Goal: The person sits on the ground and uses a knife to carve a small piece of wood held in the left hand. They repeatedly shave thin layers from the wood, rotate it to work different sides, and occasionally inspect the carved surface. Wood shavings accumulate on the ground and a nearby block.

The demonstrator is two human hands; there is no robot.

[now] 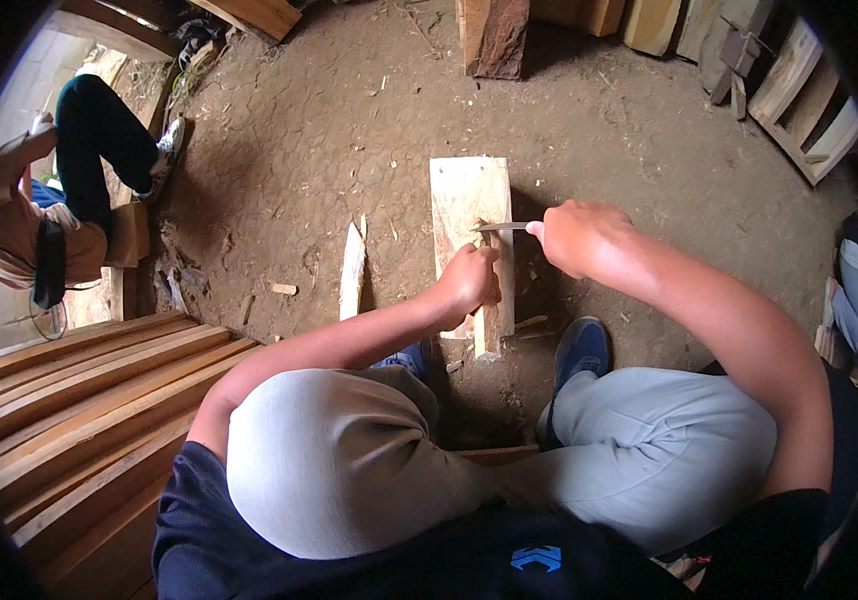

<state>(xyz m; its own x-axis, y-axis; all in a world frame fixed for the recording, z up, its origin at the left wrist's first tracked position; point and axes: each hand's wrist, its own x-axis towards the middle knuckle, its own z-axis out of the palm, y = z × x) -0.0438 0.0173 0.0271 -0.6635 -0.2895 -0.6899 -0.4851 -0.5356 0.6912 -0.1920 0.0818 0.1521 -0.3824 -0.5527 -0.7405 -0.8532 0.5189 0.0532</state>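
Note:
A pale wooden block point(469, 190) stands on the dirt in front of me, between my feet. Fingers wrapped, my left hand point(471, 282) grips a narrow wood stick point(488, 338) that rests on the block, one end reaching toward my knees. My right hand point(584, 238) is closed round a knife, its handle hidden in the fist. From there the knife's blade point(505, 227) points left across the block, its tip at the stick's far end, just beyond my left fist. Whether the edge bites into the wood is too small to tell.
A pointed wood offcut point(353, 268) lies left of the block, with a small chip point(285, 289) nearby. Stacked timber point(89, 400) fills the lower left. Another person point(79, 200) sits at the far left. Thick posts point(497, 38) and a wooden frame point(799, 100) stand beyond.

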